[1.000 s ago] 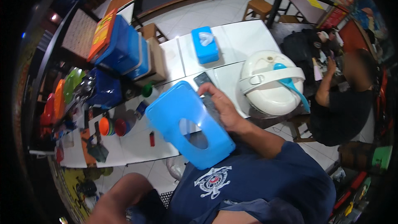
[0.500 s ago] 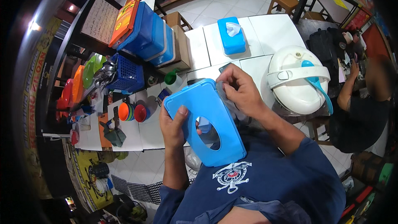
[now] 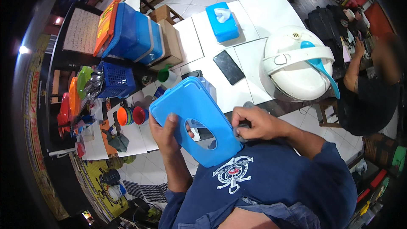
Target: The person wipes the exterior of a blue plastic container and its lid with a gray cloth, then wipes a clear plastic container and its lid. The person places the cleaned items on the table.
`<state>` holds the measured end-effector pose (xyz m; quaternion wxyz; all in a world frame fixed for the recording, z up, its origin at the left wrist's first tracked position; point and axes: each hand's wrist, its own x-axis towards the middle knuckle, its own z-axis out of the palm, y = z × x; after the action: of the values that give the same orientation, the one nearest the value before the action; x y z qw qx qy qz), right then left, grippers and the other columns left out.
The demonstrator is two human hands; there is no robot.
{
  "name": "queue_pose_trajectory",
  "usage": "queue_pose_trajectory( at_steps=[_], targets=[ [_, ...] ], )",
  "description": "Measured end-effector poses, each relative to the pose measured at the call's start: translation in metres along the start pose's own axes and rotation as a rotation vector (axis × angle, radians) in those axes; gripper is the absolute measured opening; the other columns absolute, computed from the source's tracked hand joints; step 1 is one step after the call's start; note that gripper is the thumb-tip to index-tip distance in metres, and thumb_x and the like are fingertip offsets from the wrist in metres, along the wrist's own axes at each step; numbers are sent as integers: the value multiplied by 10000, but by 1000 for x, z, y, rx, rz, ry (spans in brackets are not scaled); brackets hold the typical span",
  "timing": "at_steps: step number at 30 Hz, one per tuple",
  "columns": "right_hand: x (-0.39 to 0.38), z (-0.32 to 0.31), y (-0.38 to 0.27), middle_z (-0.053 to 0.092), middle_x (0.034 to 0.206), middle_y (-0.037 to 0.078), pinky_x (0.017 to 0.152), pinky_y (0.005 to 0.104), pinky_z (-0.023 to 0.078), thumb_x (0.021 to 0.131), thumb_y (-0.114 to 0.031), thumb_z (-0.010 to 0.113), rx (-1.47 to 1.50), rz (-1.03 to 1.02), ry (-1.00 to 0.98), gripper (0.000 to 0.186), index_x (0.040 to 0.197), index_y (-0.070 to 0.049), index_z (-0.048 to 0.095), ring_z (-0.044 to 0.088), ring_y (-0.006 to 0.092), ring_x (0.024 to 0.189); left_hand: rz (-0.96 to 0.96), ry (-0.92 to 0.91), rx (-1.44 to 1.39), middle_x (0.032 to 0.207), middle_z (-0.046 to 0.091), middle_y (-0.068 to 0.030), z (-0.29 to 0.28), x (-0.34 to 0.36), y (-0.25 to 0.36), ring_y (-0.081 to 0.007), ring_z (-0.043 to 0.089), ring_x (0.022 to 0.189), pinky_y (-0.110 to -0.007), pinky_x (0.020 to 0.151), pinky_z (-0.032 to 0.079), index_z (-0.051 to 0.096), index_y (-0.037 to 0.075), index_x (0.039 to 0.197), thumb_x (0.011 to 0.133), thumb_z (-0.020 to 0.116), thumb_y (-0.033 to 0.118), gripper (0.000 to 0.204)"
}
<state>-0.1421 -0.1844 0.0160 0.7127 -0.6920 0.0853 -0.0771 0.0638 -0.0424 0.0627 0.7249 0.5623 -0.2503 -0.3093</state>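
Observation:
A light blue plastic tissue box lid (image 3: 178, 101) with an oval opening is tilted in front of my chest. My left hand (image 3: 166, 135) grips its left side, thumb on the face; a fingertip shows through the opening. My right hand (image 3: 259, 123) is closed on a grey cloth (image 3: 244, 126), held against the lid's right edge near the lower corner. Much of the cloth is hidden by the fingers. Beyond the lid, a dark phone (image 3: 229, 67) lies on the white table (image 3: 265, 15). Farther back stands a blue tissue box (image 3: 223, 27), a white tissue sticking out.
At right sits a round white lidded container (image 3: 292, 76) with a blue scoop (image 3: 319, 68) under its handle. Left are blue bins (image 3: 131, 32), a blue basket (image 3: 116, 80) of cutlery, coloured cups (image 3: 140, 114) and a green-handled cup (image 3: 167, 75). A person (image 3: 364, 101) sits at far right.
My right hand with the cloth has moved down the lid's right edge, from the upper corner to near the lower one. The phone on the table now shows fully. The view has shifted slightly.

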Motion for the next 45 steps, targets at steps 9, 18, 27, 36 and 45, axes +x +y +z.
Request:
queue_pose_trajectory(
  at_steps=[9,18,27,36,45],
  targets=[
    [54,-23,-4,548,788,21,645,242,428,862,-30,531,287,-173,201,47,903,-11,517,491,64,716,-17,-34,60,835,597,-197,13,8,-10,-218,612,501,-315,384,552,380,-10,1181,818,685,118,490],
    [-2,-13,19,543,837,56,729,304,461,836,-77,570,111,96,-196,123,899,-9,489,535,121,792,-60,108,4,893,593,-206,-2,3,-25,-215,622,554,-309,434,557,383,-14,1198,840,657,145,477],
    [19,-3,19,560,902,29,774,242,457,862,35,522,423,68,95,104,952,-14,509,550,74,864,-79,98,-468,1037,608,-243,-15,-7,-51,-345,690,866,-354,573,639,325,-72,1279,859,576,63,507],
    [11,-2,40,550,906,28,737,232,437,878,35,516,336,32,96,121,985,-17,494,526,64,823,-21,173,-546,1089,601,-231,-28,-4,-63,-364,675,926,-326,528,629,350,-46,1295,905,543,76,452],
    [4,-6,35,590,880,72,712,273,468,871,-28,540,10,15,106,104,970,0,525,579,120,816,66,32,-237,1014,625,-264,-16,-10,-49,-363,698,809,-301,428,599,353,-78,1252,866,570,92,473]
  ],
)
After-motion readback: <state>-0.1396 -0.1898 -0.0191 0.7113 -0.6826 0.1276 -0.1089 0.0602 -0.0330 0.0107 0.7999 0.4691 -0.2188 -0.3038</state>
